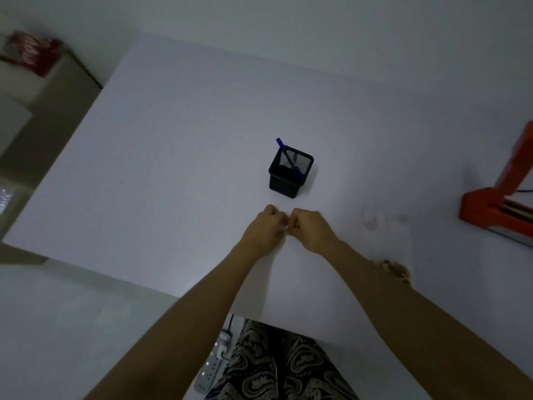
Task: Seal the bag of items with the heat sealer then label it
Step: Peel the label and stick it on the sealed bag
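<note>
The white counter (178, 157) filled most of the view, dimly lit, with pale floor (72, 319) showing below its near-left edge. At the right border sat the orange heat sealer (499, 209), its arm raised and partly cut off by the frame, well apart from the hands. Left of it, on the counter, lay a clear bag (386, 241), faint against the white surface, with a brownish item (396, 271) visible at its near corner beside the right forearm. Both bare arms reached forward from the bottom of the frame and met near the middle of the counter. The left hand (266, 230) and right hand (310, 230) were just touching, fingers curled inward, and each grip pinched a small pale label (283, 226) held between them; it was too small to make out in detail. Just beyond the hands stood a black mesh pen holder (290, 173) with a blue pen (288, 157) leaning in it, its cap poking above the rim. At the far left, a red package (30, 51) rested on a beige shelf (54, 90). A white power strip (213, 368) lay on the floor beside patterned fabric (285, 368) at the bottom.
</note>
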